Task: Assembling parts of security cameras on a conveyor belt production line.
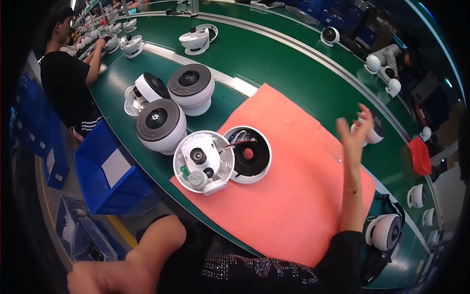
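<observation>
The right hand (353, 131) is raised above the pink foam mat (293, 196), its fingers (364, 110) spread and holding nothing. Well to the left of these fingers, the opened white dome camera (203, 161) lies on the mat, touching its black-lined shell (249, 154). The left hand (100, 279) rests low beside the tabletop (274, 63); whether its fingers are spread, I cannot tell.

Opened dome camera (203, 161) showing glossy white plastic; pink mat (293, 196) looking matt, foam-like; green belt (274, 63) shining smooth.
</observation>
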{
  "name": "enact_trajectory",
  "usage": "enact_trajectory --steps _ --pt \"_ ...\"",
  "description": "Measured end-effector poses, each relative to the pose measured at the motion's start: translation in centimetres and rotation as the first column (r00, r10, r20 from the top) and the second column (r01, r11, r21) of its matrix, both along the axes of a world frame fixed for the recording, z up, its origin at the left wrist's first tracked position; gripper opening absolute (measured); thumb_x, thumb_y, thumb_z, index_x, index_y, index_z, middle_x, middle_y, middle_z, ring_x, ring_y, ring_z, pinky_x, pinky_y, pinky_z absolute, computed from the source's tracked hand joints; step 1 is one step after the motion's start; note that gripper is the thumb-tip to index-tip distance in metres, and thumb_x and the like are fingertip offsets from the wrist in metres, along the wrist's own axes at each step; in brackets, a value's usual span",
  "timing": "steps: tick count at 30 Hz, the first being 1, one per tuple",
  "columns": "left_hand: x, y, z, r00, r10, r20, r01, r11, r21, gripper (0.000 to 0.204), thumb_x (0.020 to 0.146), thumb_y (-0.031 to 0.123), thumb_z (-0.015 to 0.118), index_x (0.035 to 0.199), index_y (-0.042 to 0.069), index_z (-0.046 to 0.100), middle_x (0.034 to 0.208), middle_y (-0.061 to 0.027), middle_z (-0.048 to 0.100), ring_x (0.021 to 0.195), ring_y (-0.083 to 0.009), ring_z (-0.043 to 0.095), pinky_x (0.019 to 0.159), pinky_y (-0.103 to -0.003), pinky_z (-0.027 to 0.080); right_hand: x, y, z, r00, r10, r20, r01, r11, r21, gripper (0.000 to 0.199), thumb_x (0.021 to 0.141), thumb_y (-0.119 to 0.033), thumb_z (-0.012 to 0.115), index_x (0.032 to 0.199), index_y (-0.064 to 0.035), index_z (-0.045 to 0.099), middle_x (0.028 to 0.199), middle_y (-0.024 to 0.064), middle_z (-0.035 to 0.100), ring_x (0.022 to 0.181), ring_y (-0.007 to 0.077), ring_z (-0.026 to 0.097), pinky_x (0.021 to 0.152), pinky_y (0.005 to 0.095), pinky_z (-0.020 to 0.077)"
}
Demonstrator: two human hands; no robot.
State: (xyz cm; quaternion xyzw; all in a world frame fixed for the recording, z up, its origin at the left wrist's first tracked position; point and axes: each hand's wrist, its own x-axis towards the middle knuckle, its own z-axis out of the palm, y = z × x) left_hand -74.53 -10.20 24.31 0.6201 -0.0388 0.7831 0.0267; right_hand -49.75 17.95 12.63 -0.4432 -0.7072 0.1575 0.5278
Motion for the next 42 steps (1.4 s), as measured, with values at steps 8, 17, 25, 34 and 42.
enact_trajectory --steps 8,17,25,34,42 --pt "-3.3 -1.9 -8.8 0.904 0.245 0.351 -0.065 0.89 -0.452 0.015 0.076 0.003 0.047 0.09 0.007 0.051 0.091 -0.0129 0.057 0.089 -0.0225 0.056 0.071 -0.031 0.04 -7.7 -10.9 -0.8 0.485 0.279 0.829 -0.703 0.689 0.179 0.031 0.065 -0.004 0.058 0.095 -0.0111 0.055 0.107 0.0076 0.048 0.1 0.0282 0.043 0.097 0.0563 0.0276" --pt "4.4 0.0 -16.7 0.954 0.228 -0.197 -0.24 0.178 -0.954 0.114 0.065 0.001 0.068 0.133 0.015 -0.024 0.141 -0.0108 -0.018 0.133 -0.0335 -0.002 0.104 -0.051 0.009 -4.5 -10.1 -1.1 0.525 0.339 0.781 -0.79 0.536 0.298 0.012 0.065 -0.006 0.061 0.074 -0.0079 0.052 0.088 0.0064 0.054 0.095 0.0266 0.053 0.076 0.0434 0.0511" --pt "-0.7 6.3 -14.3 0.979 0.203 0.027 -0.015 0.205 -0.979 0.077 0.083 0.017 0.055 0.138 0.002 0.004 0.143 -0.0159 0.008 0.133 -0.0253 0.01 0.107 -0.037 0.012 0.3 -14.9 -0.3 0.65 0.76 -0.025 -0.744 0.629 -0.226 0.033 0.064 -0.003 0.07 0.086 -0.0011 0.046 0.092 0.0165 0.058 0.092 0.0344 0.06 0.073 0.0364 0.0517" --pt "1.6 3.7 -13.5 0.948 0.053 -0.313 -0.312 0.329 -0.891 0.064 0.06 0.011 0.078 0.115 -0.003 0.048 0.105 -0.017 0.059 0.099 -0.0271 0.058 0.085 -0.033 0.045 -1.2 -14.8 -1.7 0.521 0.816 -0.248 -0.831 0.419 -0.367 0.032 0.076 -0.001 0.062 0.094 -0.003 0.036 0.1 0.0187 0.051 0.101 0.034 0.055 0.085 0.0426 0.046" --pt "1.4 5.6 -11.9 0.97 0.027 -0.24 -0.239 0.237 -0.942 0.052 0.062 0.01 0.077 0.108 -0.002 0.055 0.096 -0.0133 0.061 0.086 -0.0195 0.061 0.074 -0.029 0.05 -1.6 -13.4 -0.2 0.656 0.749 -0.095 -0.72 0.583 -0.377 0.054 0.078 -0.01 0.063 0.122 0.0 0.034 0.109 0.0152 0.051 0.097 0.0237 0.055 0.082 0.0329 0.0459"
